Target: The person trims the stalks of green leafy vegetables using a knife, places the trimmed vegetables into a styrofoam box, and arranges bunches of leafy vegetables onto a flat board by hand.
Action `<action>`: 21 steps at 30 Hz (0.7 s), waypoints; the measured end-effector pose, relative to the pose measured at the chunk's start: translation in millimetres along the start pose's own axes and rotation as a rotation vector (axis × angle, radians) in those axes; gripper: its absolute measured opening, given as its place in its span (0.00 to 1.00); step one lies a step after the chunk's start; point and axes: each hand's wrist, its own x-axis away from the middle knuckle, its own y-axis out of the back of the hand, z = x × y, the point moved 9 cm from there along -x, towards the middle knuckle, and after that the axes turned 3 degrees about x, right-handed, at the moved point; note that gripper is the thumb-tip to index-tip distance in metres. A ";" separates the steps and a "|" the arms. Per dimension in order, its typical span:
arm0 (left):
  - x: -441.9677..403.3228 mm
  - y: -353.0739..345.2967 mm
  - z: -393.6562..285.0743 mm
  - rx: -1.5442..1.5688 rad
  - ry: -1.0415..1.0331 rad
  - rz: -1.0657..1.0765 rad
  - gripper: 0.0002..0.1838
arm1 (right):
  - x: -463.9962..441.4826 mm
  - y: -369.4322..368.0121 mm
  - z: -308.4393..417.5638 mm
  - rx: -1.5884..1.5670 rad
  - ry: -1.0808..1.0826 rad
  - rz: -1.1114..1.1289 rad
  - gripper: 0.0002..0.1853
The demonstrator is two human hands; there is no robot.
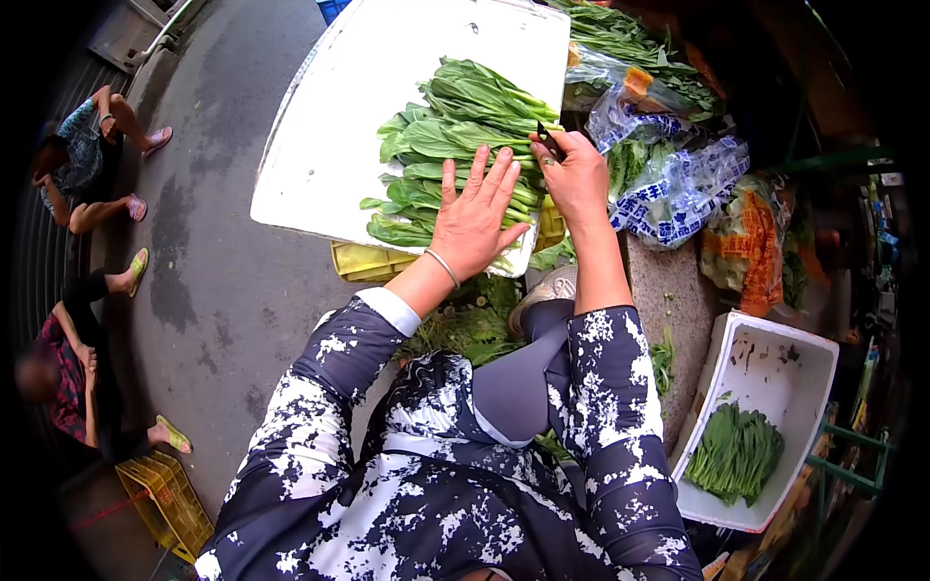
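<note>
Leafy green vegetables [455, 111] lie in bunches on a white foam board [329, 145], leaves to the left and stems to the right. My left hand [475, 218] rests flat across the lower bunches, its fingers spread. A small dark knife [548, 141] is gripped in my right hand [576, 174], beside the stem ends at the board's right edge. Its blade tip points up and away from me. How much of the handle lies inside my fingers is hidden.
A yellow crate [373, 261] shows under the board. To the right are plastic bags of greens [668, 194] and a white foam box [765, 363] holding a bunch of greens [734, 453]. Two people sit at the left, near another yellow crate [170, 499]. Leaf scraps [465, 324] lie below the board.
</note>
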 end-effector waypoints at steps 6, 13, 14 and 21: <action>-0.3 1.7 -0.6 0.000 -0.007 -0.011 0.39 | -8.8 -14.4 15.4 0.215 0.083 0.097 0.11; -3.5 9.3 -3.3 0.002 -0.008 -0.033 0.37 | -8.2 -12.2 0.3 -0.099 -0.003 0.070 0.08; -6.0 12.6 -4.2 0.006 -0.004 -0.036 0.36 | -8.4 -11.2 -3.0 -0.217 -0.013 0.070 0.08; -41.5 19.7 -1.2 -0.042 0.046 -0.100 0.34 | -8.0 -14.8 -22.5 -0.414 -0.085 0.038 0.07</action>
